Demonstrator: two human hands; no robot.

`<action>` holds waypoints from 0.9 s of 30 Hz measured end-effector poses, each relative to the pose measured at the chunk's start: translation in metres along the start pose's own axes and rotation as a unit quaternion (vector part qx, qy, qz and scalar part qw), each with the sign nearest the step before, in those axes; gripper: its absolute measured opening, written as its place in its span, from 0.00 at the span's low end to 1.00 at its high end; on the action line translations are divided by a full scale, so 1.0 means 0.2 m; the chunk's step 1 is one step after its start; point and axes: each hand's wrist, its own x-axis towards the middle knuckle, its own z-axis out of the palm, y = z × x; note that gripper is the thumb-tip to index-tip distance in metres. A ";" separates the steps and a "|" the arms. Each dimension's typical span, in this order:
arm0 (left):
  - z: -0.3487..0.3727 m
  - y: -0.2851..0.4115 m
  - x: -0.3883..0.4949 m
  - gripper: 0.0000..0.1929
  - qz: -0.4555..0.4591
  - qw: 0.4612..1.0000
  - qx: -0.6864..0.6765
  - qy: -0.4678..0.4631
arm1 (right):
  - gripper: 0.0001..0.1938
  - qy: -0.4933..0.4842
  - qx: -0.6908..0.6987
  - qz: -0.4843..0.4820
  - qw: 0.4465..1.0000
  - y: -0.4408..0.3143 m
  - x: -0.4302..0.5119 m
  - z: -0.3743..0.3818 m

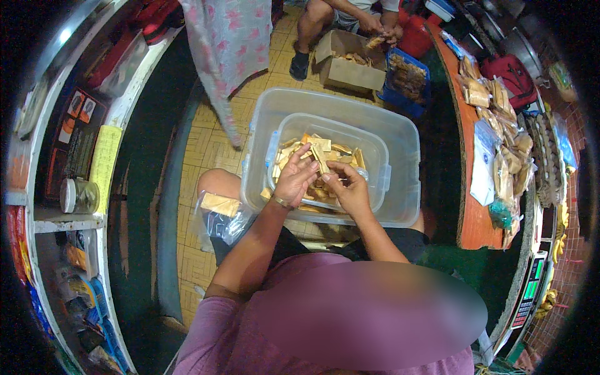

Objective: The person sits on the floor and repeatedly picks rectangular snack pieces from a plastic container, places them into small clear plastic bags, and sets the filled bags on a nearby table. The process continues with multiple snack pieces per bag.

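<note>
My right hand (349,187) pinches the lower end of a few thin, flat, pale yellow pieces (320,158), perhaps food strips. Close beside them is my left hand (296,178), palm up with fingers apart; its fingertips come near or touch the pieces. Both hands are over a small clear plastic tub (382,145) set inside a larger clear plastic bin (408,154). Many similar flat pieces (342,149) lie loose in the small tub. On my left thigh rests a clear plastic bag (229,227) with a block of flat pieces (219,205) in it.
Ahead, another person's hands (382,30) hold a piece above a cardboard box (351,72). Beside it stands a blue crate (405,105) of brown pieces. Packed bags (504,122) cover an orange-brown tabletop (478,229) at right. A curtain (229,42) hangs ahead left; shelves (70,227) flank me.
</note>
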 end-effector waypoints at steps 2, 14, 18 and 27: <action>0.00 0.00 0.00 0.31 0.002 1.000 0.011 0.009 | 0.16 -0.002 -0.011 0.012 1.000 0.01 0.00 0.00; 0.01 -0.01 0.00 0.31 -0.003 0.996 0.085 0.027 | 0.15 -0.006 -0.001 -0.010 1.000 0.03 0.01 0.00; 0.00 0.00 0.01 0.29 -0.011 0.996 0.090 0.021 | 0.15 -0.010 -0.012 -0.012 1.000 0.03 0.01 -0.01; -0.01 -0.02 0.01 0.26 0.000 0.998 0.043 0.038 | 0.18 -0.016 -0.097 -0.051 0.994 -0.01 0.01 0.00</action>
